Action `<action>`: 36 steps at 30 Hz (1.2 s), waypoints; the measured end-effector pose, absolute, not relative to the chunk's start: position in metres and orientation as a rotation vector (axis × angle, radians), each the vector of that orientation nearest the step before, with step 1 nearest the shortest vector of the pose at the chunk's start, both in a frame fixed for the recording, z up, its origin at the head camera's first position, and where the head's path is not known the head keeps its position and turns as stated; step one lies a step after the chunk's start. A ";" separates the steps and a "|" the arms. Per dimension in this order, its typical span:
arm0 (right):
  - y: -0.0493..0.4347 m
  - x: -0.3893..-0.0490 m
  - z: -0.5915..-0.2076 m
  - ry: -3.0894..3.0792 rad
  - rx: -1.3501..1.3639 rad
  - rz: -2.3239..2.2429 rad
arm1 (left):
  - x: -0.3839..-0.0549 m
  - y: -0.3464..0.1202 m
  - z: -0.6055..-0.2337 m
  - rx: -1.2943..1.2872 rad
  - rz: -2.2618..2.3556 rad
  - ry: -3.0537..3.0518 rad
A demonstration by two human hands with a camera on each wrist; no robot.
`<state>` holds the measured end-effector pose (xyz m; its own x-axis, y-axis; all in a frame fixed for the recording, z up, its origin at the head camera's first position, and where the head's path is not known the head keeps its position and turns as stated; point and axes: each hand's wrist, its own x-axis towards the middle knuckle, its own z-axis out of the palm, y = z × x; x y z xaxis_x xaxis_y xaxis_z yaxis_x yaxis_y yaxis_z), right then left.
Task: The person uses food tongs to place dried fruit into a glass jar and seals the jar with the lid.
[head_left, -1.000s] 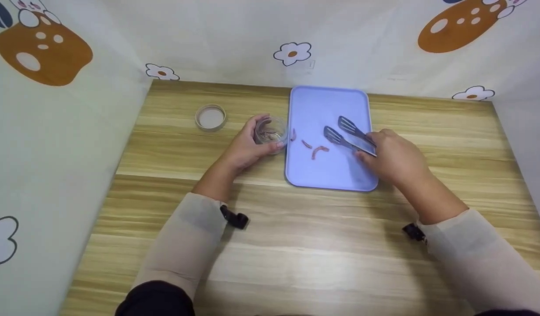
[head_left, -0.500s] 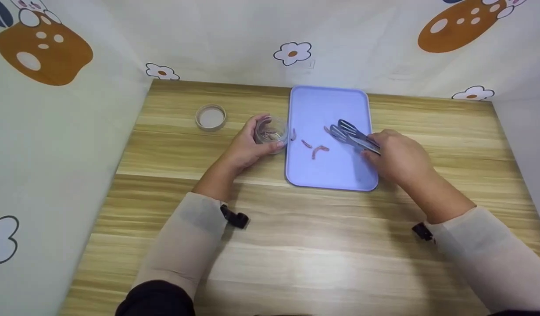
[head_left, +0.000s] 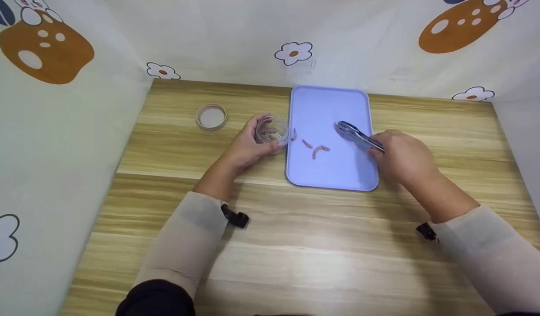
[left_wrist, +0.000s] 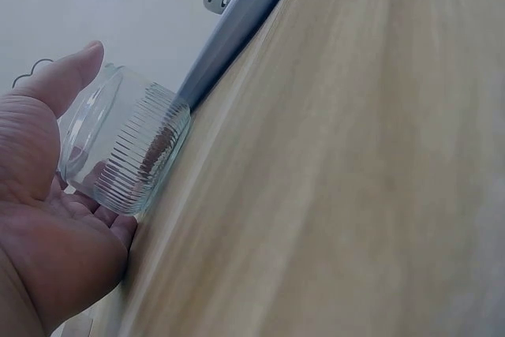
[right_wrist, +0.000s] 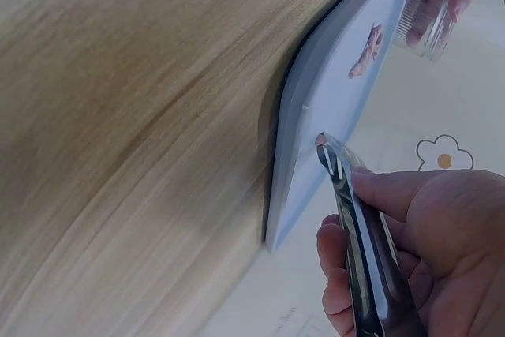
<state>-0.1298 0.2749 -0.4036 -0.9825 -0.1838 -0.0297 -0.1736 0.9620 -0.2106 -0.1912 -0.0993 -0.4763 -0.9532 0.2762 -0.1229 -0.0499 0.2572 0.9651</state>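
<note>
My left hand (head_left: 247, 149) grips a clear glass jar (left_wrist: 130, 140) with ribbed sides, standing on the table against the tray's left edge. Some brownish pieces show inside it. In my right hand (head_left: 403, 158) is a pair of slotted metal tongs (head_left: 359, 137), squeezed together over the light-blue tray (head_left: 331, 177). A small reddish-brown strip (right_wrist: 321, 140) sits at the tongs' tips. Other strips lie on the tray's left half: a curved one (head_left: 321, 149), a short one (head_left: 307, 143) and one by the edge (head_left: 294, 134).
A round lid (head_left: 211, 117) with a tan rim lies left of the jar, on the wood-grain table (head_left: 270, 254). Behind the tray rises a pale wall (head_left: 234, 39) with printed flowers. Side walls flank the table.
The tongs' two ends have come together, and the right hand has shifted slightly right. A strip once hidden under the tongs now shows at their tips. The left hand and jar have stayed put.
</note>
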 end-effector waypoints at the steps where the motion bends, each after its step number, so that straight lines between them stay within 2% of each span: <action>1: 0.275 -0.130 -0.403 3.067 -0.281 -0.319 | -0.191 -0.099 -0.476 0.210 1.753 2.266; 19: 0.272 -0.127 -0.388 3.080 -0.195 -0.378 | -0.192 -0.100 -0.477 0.205 1.754 2.251; 36: 0.251 -0.120 -0.381 3.172 -0.314 -0.432 | -0.192 -0.100 -0.476 0.217 1.755 2.256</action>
<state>-0.1202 0.2514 -0.3807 -0.9782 -0.1822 0.0999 -0.2023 0.9450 -0.2569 -0.1923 -0.0996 -0.4761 -0.9511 0.2833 -0.1228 -0.0494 0.2528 0.9662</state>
